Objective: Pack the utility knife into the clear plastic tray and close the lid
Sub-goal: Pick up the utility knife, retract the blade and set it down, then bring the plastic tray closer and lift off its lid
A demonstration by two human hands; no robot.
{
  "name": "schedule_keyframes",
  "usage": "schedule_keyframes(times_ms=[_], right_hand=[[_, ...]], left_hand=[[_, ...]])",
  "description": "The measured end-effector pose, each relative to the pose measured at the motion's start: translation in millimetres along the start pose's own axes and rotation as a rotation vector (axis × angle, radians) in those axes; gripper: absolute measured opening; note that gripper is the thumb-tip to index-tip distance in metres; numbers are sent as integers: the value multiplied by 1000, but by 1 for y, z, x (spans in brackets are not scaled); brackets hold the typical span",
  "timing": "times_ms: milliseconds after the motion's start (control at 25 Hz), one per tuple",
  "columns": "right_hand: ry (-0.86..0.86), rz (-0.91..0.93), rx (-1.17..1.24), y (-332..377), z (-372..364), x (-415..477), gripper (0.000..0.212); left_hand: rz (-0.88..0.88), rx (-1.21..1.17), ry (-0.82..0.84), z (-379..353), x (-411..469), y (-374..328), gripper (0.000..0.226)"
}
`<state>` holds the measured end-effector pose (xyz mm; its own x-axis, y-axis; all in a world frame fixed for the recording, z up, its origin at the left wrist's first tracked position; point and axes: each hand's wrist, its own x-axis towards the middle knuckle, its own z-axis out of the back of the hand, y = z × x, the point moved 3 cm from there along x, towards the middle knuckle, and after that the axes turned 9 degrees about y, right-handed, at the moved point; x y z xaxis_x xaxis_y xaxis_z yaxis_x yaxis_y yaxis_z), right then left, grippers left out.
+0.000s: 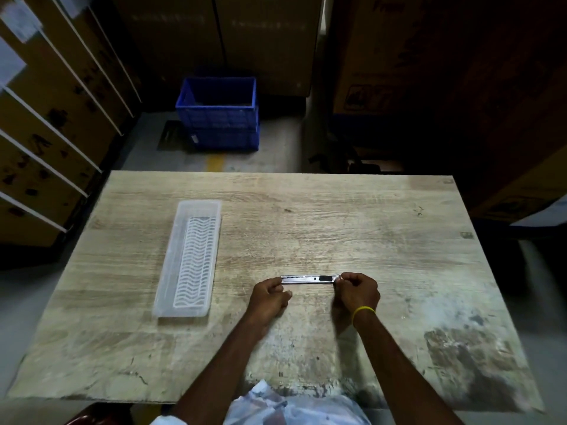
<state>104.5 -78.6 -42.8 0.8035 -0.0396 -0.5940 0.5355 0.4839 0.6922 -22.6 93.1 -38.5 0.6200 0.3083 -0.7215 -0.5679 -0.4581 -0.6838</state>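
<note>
A slim silver utility knife (306, 279) with a black slider lies crosswise over the middle of the wooden table (383, 240). My left hand (270, 294) pinches its left end and my right hand (357, 291), with a yellow band on the wrist, pinches its right end. The long clear plastic tray (190, 259) rests on the table to the left of my hands, a white wavy grid showing in it. I cannot tell whether its lid is on.
A blue plastic crate (219, 113) stands on the floor beyond the table's far edge. Cardboard boxes line the left side (46, 118) and the back right (429, 72). The table's near right corner is worn and stained.
</note>
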Motion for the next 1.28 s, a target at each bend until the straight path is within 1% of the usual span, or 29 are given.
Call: schedule_keyframes(times_ms=[80,200,280,320,400,480,520,560,600,640,680,720,760,800,880,920,960,1080,1200,1280], right_hand=[[1,7,-16,0,0,2,15],[-10,46,-54,2,0,0,15],[-20,65,-49,3,0,-1,17],[-19,68,-45,2,0,-2,19],[-12,68,-33,0,1,-4,18],[-9,69,-4,-2,2,-7,17],[-10,75,12,-3,3,-9,18],[-20,83,23,-5,4,-12,18],[-35,96,26,-5,4,-16,16],[-43,110,31,-6,3,-20,15],[-31,127,35,-5,0,-24,14],[9,149,49,-4,-4,-30,16],[69,174,59,-1,-10,-38,17],[132,214,56,1,-17,-45,17],[254,343,-9,8,-30,-58,15],[321,411,-48,13,-37,-66,16],[389,468,-84,16,-45,-72,17],[553,617,-203,26,-66,-93,20],[601,896,-392,32,-82,-116,27],[626,1028,-528,28,-90,-123,39]], left_hand=[[8,9,17,3,3,3,55],[-8,53,47,4,5,4,56],[-73,165,9,7,2,0,58],[-129,252,-42,11,-1,-6,57],[-276,382,-182,24,-12,-27,46],[-451,466,-371,50,-27,-52,39],[-524,528,-503,67,-37,-63,39],[-555,596,-661,87,-45,-71,42],[-530,648,-818,107,-53,-76,48],[-448,666,-942,127,-57,-76,55],[-333,660,-1012,149,-57,-70,62],[-209,645,-1022,167,-56,-61,66],[-124,628,-989,182,-55,-51,66],[-86,588,-930,191,-54,-42,61],[-122,484,-839,197,-58,-31,44],[-146,428,-822,194,-61,-28,37],[-154,381,-808,191,-63,-24,34],[-128,229,-736,175,-62,-8,34],[-94,30,-574,152,-56,14,29],[-97,-53,-460,127,-58,23,28]])
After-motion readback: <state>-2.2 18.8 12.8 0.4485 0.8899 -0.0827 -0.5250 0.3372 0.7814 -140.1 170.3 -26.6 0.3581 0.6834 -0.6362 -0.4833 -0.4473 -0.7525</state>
